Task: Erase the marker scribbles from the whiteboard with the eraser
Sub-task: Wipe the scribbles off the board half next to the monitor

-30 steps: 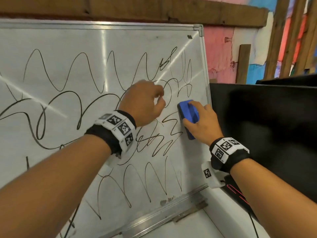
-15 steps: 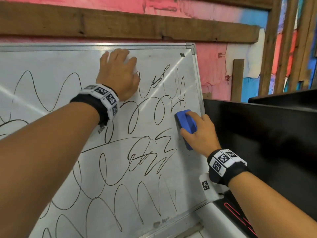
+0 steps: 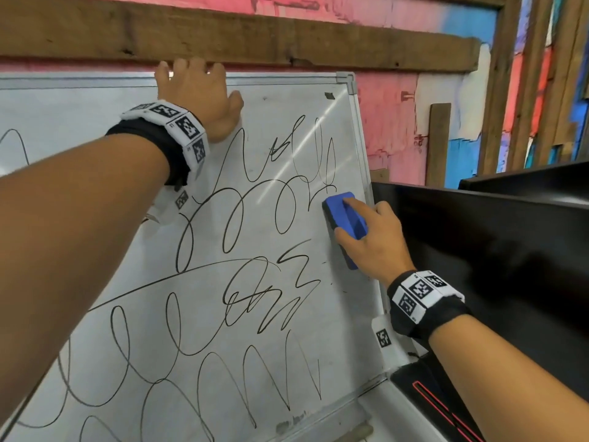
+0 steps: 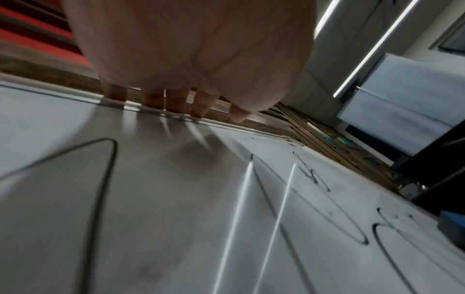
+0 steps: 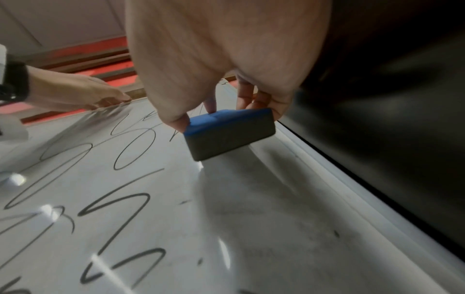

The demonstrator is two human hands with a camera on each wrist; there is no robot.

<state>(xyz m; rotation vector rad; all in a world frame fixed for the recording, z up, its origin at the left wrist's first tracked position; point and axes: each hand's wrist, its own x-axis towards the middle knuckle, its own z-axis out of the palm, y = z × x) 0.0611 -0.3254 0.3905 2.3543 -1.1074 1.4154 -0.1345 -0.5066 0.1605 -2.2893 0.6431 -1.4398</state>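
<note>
The whiteboard (image 3: 296,116) leans against the wall, covered in black marker scribbles (image 3: 248,291). My right hand (image 3: 349,221) grips a blue eraser (image 3: 334,205) with a dark felt base (image 5: 226,139); the thumb is on one side and the fingers on the other. The eraser lies against the board near its right frame, beside the loops at mid-height. My left hand (image 3: 197,90) is flat at the board's top edge. Its fingers (image 4: 198,107) reach the top frame and the thumb lies on the white surface. The eraser (image 4: 452,220) also shows at the right edge of the left wrist view.
A thick wooden beam (image 3: 255,33) runs just above the board's top frame. A black glossy panel (image 3: 478,250) stands close against the board's right edge. A metal tray (image 3: 318,432) runs along the bottom edge. A black device with a red stripe (image 3: 430,400) lies at the lower right.
My left hand has risen from the middle of the board to its top edge and opened flat. My right hand has stayed by the right frame with the eraser.
</note>
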